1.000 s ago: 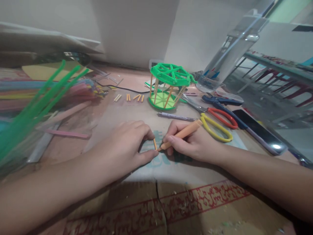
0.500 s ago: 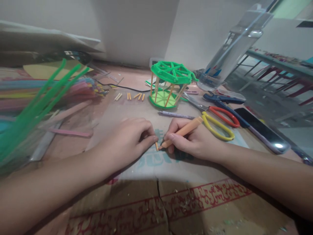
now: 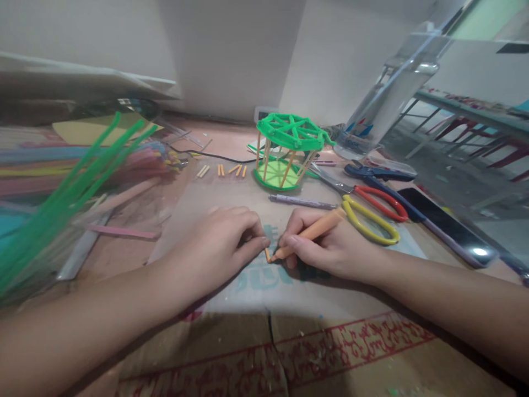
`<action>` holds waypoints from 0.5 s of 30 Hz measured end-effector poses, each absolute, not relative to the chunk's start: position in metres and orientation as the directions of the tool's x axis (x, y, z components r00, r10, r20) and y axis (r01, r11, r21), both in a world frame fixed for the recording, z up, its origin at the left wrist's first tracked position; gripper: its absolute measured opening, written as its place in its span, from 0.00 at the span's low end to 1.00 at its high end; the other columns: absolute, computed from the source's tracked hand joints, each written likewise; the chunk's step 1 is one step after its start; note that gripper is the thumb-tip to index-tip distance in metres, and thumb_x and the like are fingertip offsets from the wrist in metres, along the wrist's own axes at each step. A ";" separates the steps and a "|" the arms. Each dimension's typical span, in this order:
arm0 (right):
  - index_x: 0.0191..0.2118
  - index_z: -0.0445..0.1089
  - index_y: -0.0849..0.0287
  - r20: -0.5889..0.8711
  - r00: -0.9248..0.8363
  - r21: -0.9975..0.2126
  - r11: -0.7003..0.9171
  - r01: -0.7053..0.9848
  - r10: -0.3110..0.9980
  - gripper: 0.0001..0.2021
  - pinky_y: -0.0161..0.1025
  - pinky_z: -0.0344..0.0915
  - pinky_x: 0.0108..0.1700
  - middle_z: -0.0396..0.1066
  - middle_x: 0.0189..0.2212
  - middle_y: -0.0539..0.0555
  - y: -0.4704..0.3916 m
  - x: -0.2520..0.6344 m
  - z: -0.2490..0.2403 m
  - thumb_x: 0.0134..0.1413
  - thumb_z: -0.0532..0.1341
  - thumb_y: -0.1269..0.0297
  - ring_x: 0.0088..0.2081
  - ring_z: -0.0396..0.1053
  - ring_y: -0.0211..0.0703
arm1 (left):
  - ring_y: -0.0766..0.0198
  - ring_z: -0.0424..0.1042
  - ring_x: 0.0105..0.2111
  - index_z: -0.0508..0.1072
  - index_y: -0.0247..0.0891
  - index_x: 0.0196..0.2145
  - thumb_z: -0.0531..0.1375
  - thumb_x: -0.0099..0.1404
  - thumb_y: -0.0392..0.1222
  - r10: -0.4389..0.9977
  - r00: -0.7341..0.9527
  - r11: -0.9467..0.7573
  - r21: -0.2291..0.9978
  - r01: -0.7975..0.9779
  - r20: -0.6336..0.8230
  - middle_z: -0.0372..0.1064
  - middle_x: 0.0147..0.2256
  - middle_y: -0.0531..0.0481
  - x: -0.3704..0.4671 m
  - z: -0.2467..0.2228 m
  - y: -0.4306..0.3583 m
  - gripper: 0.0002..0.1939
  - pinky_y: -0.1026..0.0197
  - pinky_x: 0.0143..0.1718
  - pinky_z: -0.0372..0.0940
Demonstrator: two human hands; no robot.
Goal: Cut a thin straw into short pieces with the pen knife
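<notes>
Between thumb and fingertips, my left hand [image 3: 233, 237] pinches a short orange stick [image 3: 268, 255] low over the whitish sheet [image 3: 185, 209]. My right hand [image 3: 322, 242] grips an orange marker [image 3: 320, 225], its tip at the lower end of the stick. Beyond the hands stands a round green frame [image 3: 291, 132] with thin wooden uprights on a green base. Short orange sticks [image 3: 235, 170] and a pair of paler sticks [image 3: 203, 171] lie in small groups to its left. A purple pen [image 3: 301, 202] rests just past my right hand.
Scissors [image 3: 372, 215] with red and yellow handles, blue pliers [image 3: 378, 171], a phone [image 3: 442, 226] and a tall clear bottle [image 3: 372, 110] are on the right. Green pipe cleaners [image 3: 82, 198] and a coloured bundle [image 3: 103, 160] fill the left. A dark cable [image 3: 215, 156] runs behind.
The whole view has shifted, so everything sits slightly lower in the picture. Both hands keep their grips, with the marker tip still at the stick's lower end.
</notes>
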State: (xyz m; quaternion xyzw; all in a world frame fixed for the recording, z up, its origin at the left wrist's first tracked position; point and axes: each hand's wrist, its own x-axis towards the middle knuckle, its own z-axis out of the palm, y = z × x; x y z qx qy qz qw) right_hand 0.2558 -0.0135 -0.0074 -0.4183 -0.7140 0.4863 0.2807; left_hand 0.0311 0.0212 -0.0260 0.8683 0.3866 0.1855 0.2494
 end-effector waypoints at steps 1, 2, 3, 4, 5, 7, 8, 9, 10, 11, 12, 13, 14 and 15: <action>0.33 0.67 0.57 -0.009 -0.494 -0.929 0.175 0.326 0.869 0.15 0.35 0.69 0.29 0.77 0.22 0.51 -0.013 0.256 -0.008 0.65 0.66 0.53 0.25 0.73 0.39 | 0.57 0.71 0.36 0.75 0.41 0.32 0.61 0.71 0.45 0.765 0.632 -0.575 0.577 0.580 0.127 0.75 0.32 0.52 0.031 -0.026 0.021 0.10 0.56 0.39 0.58; 0.33 0.67 0.57 -0.011 -0.494 -0.929 0.174 0.327 0.870 0.15 0.35 0.69 0.28 0.77 0.22 0.51 -0.013 0.256 -0.008 0.65 0.66 0.53 0.25 0.73 0.39 | 0.58 0.71 0.36 0.75 0.41 0.32 0.61 0.71 0.44 0.764 0.633 -0.575 0.577 0.580 0.125 0.75 0.32 0.52 0.031 -0.025 0.021 0.10 0.56 0.39 0.58; 0.33 0.67 0.57 -0.010 -0.491 -0.929 0.173 0.327 0.871 0.14 0.35 0.69 0.28 0.77 0.22 0.51 -0.013 0.256 -0.008 0.65 0.66 0.54 0.25 0.73 0.39 | 0.58 0.71 0.35 0.75 0.41 0.32 0.61 0.71 0.44 0.763 0.634 -0.575 0.578 0.578 0.125 0.75 0.32 0.52 0.031 -0.025 0.021 0.10 0.56 0.39 0.57; 0.33 0.67 0.56 -0.005 -0.485 -0.929 0.175 0.326 0.874 0.14 0.35 0.68 0.28 0.77 0.22 0.51 -0.013 0.256 -0.008 0.65 0.65 0.54 0.25 0.73 0.39 | 0.58 0.71 0.35 0.75 0.41 0.32 0.61 0.71 0.44 0.763 0.634 -0.575 0.579 0.578 0.125 0.75 0.32 0.52 0.032 -0.024 0.021 0.09 0.56 0.39 0.57; 0.33 0.67 0.56 0.002 -0.475 -0.928 0.179 0.327 0.880 0.13 0.34 0.68 0.28 0.77 0.22 0.51 -0.012 0.255 -0.008 0.65 0.65 0.55 0.25 0.73 0.39 | 0.58 0.71 0.35 0.75 0.41 0.32 0.61 0.71 0.44 0.763 0.635 -0.575 0.578 0.579 0.123 0.75 0.32 0.52 0.032 -0.024 0.021 0.09 0.56 0.39 0.57; 0.33 0.66 0.56 0.008 -0.457 -0.926 0.180 0.333 0.889 0.13 0.34 0.68 0.28 0.77 0.22 0.51 -0.012 0.255 -0.008 0.65 0.65 0.55 0.25 0.73 0.39 | 0.58 0.71 0.35 0.75 0.41 0.32 0.61 0.71 0.43 0.762 0.636 -0.577 0.575 0.580 0.122 0.75 0.33 0.52 0.032 -0.024 0.021 0.09 0.56 0.39 0.57; 0.33 0.66 0.56 0.004 -0.456 -0.925 0.176 0.336 0.890 0.13 0.35 0.68 0.28 0.76 0.22 0.51 -0.012 0.255 -0.008 0.65 0.65 0.55 0.25 0.73 0.39 | 0.57 0.71 0.35 0.75 0.41 0.32 0.61 0.71 0.43 0.761 0.637 -0.578 0.574 0.580 0.123 0.75 0.33 0.52 0.032 -0.025 0.021 0.09 0.55 0.40 0.57; 0.32 0.66 0.56 -0.003 -0.460 -0.926 0.172 0.337 0.888 0.14 0.35 0.68 0.28 0.76 0.22 0.51 -0.012 0.254 -0.008 0.65 0.65 0.54 0.25 0.73 0.39 | 0.57 0.70 0.35 0.75 0.41 0.32 0.61 0.71 0.43 0.760 0.639 -0.580 0.574 0.579 0.123 0.75 0.33 0.52 0.032 -0.025 0.021 0.09 0.55 0.40 0.57; 0.32 0.66 0.56 -0.009 -0.471 -0.927 0.169 0.335 0.882 0.14 0.35 0.68 0.28 0.76 0.22 0.51 -0.012 0.254 -0.008 0.65 0.66 0.54 0.25 0.73 0.40 | 0.57 0.70 0.35 0.75 0.41 0.32 0.61 0.71 0.43 0.758 0.640 -0.582 0.575 0.576 0.126 0.75 0.33 0.52 0.031 -0.026 0.021 0.09 0.55 0.40 0.57; 0.32 0.66 0.56 -0.015 -0.482 -0.928 0.167 0.332 0.876 0.15 0.35 0.69 0.28 0.76 0.22 0.51 -0.013 0.254 -0.007 0.65 0.66 0.54 0.25 0.73 0.40 | 0.57 0.70 0.35 0.75 0.41 0.32 0.61 0.71 0.43 0.756 0.641 -0.584 0.577 0.571 0.130 0.75 0.33 0.52 0.031 -0.026 0.021 0.09 0.55 0.40 0.57; 0.32 0.66 0.56 -0.018 -0.491 -0.929 0.167 0.330 0.871 0.15 0.35 0.69 0.28 0.76 0.22 0.52 -0.013 0.255 -0.007 0.65 0.66 0.54 0.25 0.73 0.40 | 0.57 0.70 0.35 0.75 0.41 0.33 0.61 0.71 0.43 0.755 0.642 -0.586 0.580 0.566 0.136 0.75 0.33 0.52 0.031 -0.027 0.021 0.09 0.55 0.40 0.57; 0.32 0.66 0.56 -0.016 -0.495 -0.929 0.169 0.328 0.869 0.14 0.35 0.69 0.28 0.76 0.22 0.52 -0.013 0.255 -0.008 0.65 0.66 0.54 0.25 0.73 0.40 | 0.57 0.70 0.36 0.75 0.41 0.33 0.61 0.71 0.43 0.753 0.643 -0.588 0.583 0.561 0.140 0.75 0.33 0.52 0.031 -0.027 0.021 0.09 0.55 0.40 0.57; 0.32 0.67 0.56 -0.014 -0.497 -0.929 0.173 0.328 0.868 0.14 0.35 0.69 0.28 0.77 0.22 0.52 -0.013 0.255 -0.008 0.65 0.66 0.54 0.25 0.73 0.40 | 0.57 0.70 0.36 0.75 0.40 0.33 0.61 0.72 0.43 0.751 0.645 -0.590 0.585 0.556 0.143 0.75 0.33 0.52 0.030 -0.028 0.021 0.09 0.55 0.40 0.57; 0.33 0.67 0.56 -0.009 -0.497 -0.928 0.177 0.327 0.868 0.13 0.34 0.69 0.28 0.77 0.22 0.52 -0.014 0.256 -0.008 0.65 0.65 0.55 0.25 0.73 0.40 | 0.57 0.70 0.36 0.75 0.40 0.33 0.61 0.72 0.43 0.750 0.646 -0.590 0.587 0.554 0.144 0.74 0.33 0.52 0.030 -0.028 0.022 0.09 0.56 0.39 0.57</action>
